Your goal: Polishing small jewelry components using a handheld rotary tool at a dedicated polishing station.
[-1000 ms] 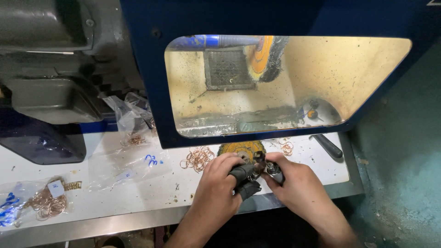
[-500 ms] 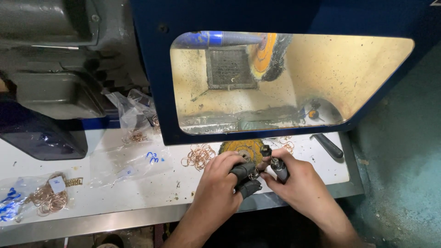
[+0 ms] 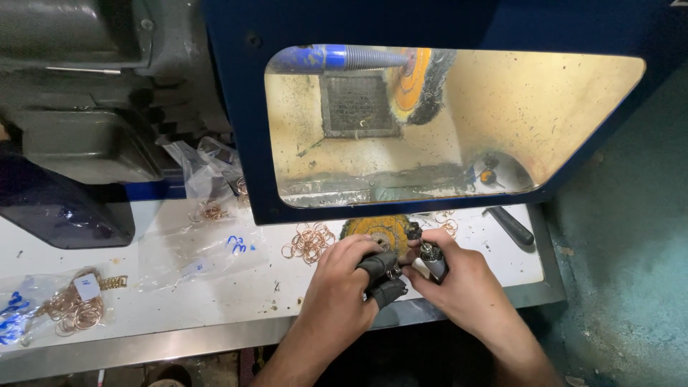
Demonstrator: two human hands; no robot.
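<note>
A: Working at the white bench's front edge [image 3: 215, 337], the left hand [image 3: 337, 294] pinches a small ring [image 3: 393, 272] in dark finger covers; the right hand [image 3: 459, 283] grasps a small rotary tool [image 3: 432, 258].

B: Surroundings?

A: Clear bags [image 3: 208, 251] with blue marks lie left, with bare bench between them. Hands have shifted slightly rightward.
</note>
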